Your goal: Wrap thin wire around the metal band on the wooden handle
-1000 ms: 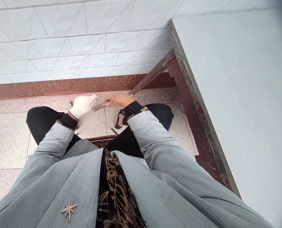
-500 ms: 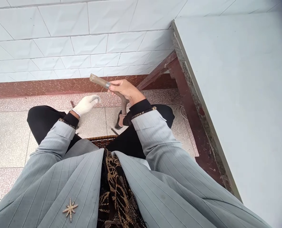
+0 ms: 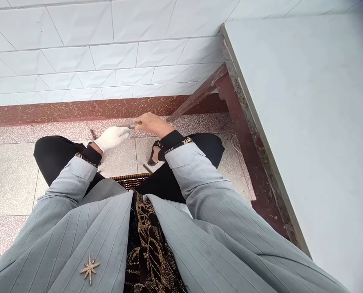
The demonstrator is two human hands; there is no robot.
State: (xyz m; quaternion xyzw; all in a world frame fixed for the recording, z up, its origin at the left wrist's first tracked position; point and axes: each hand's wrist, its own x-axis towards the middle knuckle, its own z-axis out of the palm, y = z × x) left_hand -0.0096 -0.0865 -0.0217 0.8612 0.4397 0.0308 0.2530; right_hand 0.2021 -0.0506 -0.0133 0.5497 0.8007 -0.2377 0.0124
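Observation:
A brownish wooden stick (image 3: 127, 126) with a band of metal wire (image 3: 132, 125) coiled around it spans the short gap between my hands. My left hand (image 3: 112, 137), in a white glove with greyish fingertips, is closed around the stick's left end and hides it. My bare right hand (image 3: 152, 123) grips the stick just right of the coil, fingers and thumb pressed together there. Most of the stick's right part is covered by that hand.
Beyond my hands stands a white tiled wall (image 3: 114, 55) with a reddish-brown base strip (image 3: 62, 112). On the right is a pale tabletop (image 3: 306, 101) on a dark red wooden frame (image 3: 242, 126). A woven wicker edge (image 3: 131, 180) shows between my legs, above the speckled floor tiles (image 3: 13, 175).
The stick has come down and turned flatter, and its forked right part no longer shows. My right hand has moved down and left. My left hand has closed over the stick's left end.

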